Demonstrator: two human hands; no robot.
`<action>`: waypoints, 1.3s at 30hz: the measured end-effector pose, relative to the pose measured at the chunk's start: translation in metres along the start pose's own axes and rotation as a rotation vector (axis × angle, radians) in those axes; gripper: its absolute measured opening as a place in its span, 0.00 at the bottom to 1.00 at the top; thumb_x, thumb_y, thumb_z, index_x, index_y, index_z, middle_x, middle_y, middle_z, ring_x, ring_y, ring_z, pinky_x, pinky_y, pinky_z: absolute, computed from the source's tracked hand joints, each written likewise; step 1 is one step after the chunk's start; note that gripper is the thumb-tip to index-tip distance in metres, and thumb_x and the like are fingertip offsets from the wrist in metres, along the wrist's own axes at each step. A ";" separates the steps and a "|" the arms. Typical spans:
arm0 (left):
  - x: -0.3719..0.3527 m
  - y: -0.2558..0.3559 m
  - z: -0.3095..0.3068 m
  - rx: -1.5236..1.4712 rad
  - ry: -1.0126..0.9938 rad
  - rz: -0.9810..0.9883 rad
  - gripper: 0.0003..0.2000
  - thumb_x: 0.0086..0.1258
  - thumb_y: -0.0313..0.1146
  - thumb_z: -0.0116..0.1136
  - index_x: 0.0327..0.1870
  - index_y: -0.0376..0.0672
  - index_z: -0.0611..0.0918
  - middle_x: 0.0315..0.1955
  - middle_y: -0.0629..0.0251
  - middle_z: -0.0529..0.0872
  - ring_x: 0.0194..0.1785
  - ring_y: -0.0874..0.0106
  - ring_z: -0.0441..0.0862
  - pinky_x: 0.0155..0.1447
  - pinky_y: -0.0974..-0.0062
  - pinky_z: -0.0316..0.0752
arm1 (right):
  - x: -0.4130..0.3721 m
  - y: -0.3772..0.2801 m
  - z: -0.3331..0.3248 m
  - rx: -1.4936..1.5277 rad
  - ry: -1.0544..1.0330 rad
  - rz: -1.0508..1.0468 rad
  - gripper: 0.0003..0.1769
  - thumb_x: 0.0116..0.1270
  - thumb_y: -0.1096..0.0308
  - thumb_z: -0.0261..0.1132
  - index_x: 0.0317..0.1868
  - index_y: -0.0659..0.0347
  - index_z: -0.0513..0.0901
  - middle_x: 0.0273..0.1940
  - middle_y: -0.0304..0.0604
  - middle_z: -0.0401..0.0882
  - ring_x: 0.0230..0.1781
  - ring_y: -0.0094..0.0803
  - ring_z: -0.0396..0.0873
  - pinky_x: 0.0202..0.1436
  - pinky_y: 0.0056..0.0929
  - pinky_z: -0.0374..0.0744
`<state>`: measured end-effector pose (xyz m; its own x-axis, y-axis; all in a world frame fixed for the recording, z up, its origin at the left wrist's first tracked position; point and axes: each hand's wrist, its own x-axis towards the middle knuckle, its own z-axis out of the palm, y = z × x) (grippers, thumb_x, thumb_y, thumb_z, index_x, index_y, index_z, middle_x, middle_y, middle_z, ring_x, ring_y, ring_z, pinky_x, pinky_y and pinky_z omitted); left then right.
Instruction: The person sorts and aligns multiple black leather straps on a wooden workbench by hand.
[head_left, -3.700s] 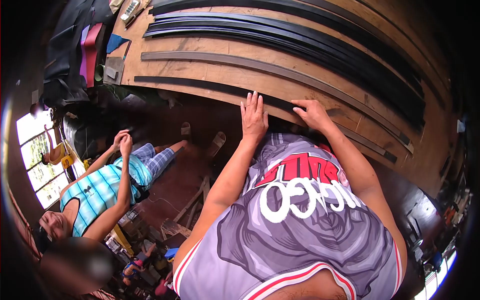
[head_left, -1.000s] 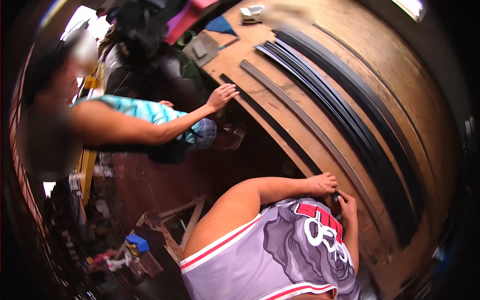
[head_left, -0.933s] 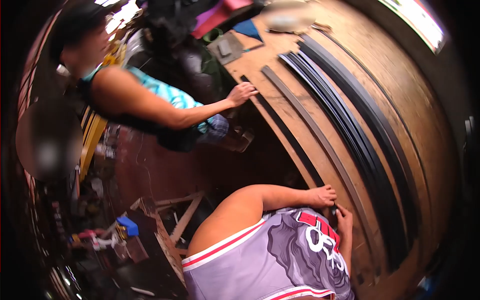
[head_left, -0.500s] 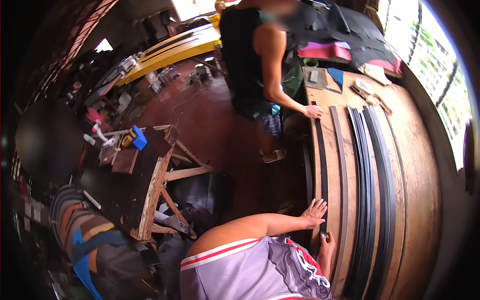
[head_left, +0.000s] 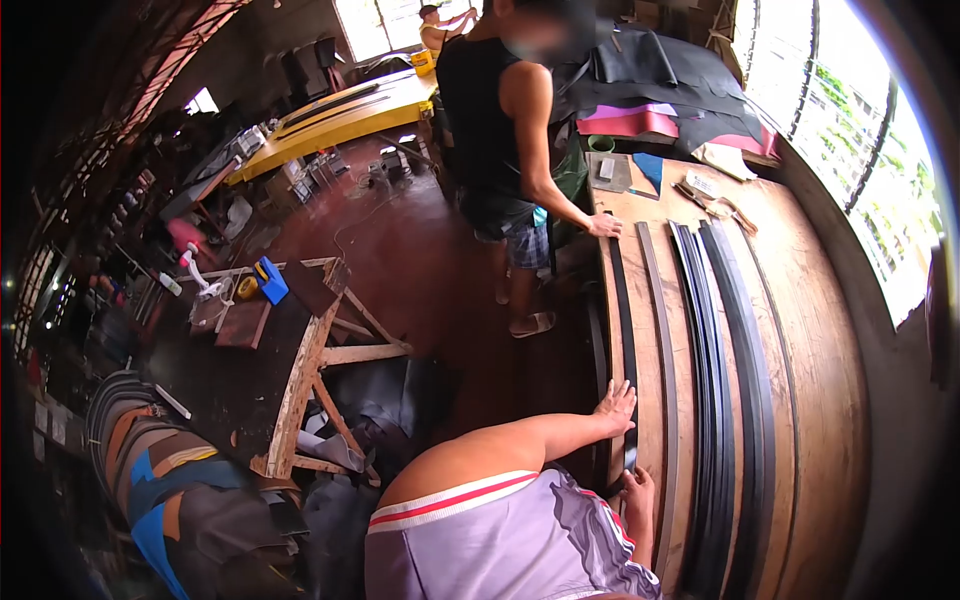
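Note:
A long black leather-like strip [head_left: 623,330] lies along the near edge of the wooden table [head_left: 820,400]. My left hand [head_left: 617,407] rests flat on it, fingers stretched out. Closer to my body, my right hand [head_left: 637,490] pinches the strip near its end between bent fingers. At the far end, a co-worker's hand [head_left: 605,225] presses on the same strip. Beside it runs a separate brown-grey strip [head_left: 658,310], and further right lies a stack of dark strips [head_left: 703,380].
Another bundle of dark strips [head_left: 745,370] lies farther right. A brush-like tool [head_left: 718,205] and blue scrap [head_left: 648,173] sit at the table's far end. The co-worker [head_left: 490,120] stands beyond the near edge. Leftward are a wooden-framed table [head_left: 300,390] and material rolls [head_left: 170,450].
The view has tilted up and shifted, so the table appears farther left and a second person shows in the background. Both my hands and the co-worker's hand stay at the black strip.

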<state>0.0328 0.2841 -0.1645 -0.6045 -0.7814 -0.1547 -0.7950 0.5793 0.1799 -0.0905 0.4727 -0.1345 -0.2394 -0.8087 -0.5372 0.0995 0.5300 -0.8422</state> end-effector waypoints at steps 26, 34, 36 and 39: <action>0.000 0.002 -0.002 -0.014 -0.027 -0.015 0.42 0.70 0.58 0.58 0.76 0.34 0.64 0.78 0.51 0.59 0.82 0.51 0.49 0.79 0.38 0.46 | -0.046 0.000 -0.039 0.145 -0.356 0.074 0.15 0.75 0.76 0.57 0.60 0.65 0.75 0.44 0.43 0.85 0.40 0.31 0.83 0.46 0.30 0.82; 0.002 -0.006 0.019 0.211 0.089 0.070 0.41 0.72 0.61 0.51 0.75 0.33 0.64 0.77 0.47 0.61 0.80 0.47 0.54 0.76 0.34 0.50 | -0.062 0.008 -0.041 -0.044 -0.080 -0.162 0.34 0.69 0.77 0.62 0.75 0.64 0.65 0.62 0.50 0.78 0.58 0.35 0.79 0.61 0.32 0.77; 0.005 -0.009 0.033 0.179 0.089 0.047 0.40 0.75 0.61 0.46 0.77 0.36 0.63 0.78 0.51 0.59 0.81 0.51 0.52 0.78 0.37 0.48 | -0.063 0.017 -0.038 -0.157 0.015 -0.112 0.30 0.70 0.76 0.62 0.73 0.60 0.70 0.42 0.41 0.82 0.40 0.25 0.78 0.43 0.27 0.78; 0.005 -0.009 0.023 0.076 0.059 0.004 0.40 0.73 0.62 0.51 0.77 0.40 0.65 0.78 0.57 0.60 0.81 0.56 0.52 0.78 0.40 0.49 | -0.056 0.043 -0.036 -0.184 0.090 -0.180 0.26 0.70 0.72 0.64 0.68 0.62 0.76 0.39 0.40 0.82 0.39 0.23 0.78 0.42 0.25 0.77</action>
<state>0.0359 0.2804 -0.1897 -0.6052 -0.7902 -0.0964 -0.7956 0.5965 0.1054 -0.1079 0.5502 -0.1393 -0.3234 -0.8726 -0.3660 -0.1278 0.4235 -0.8968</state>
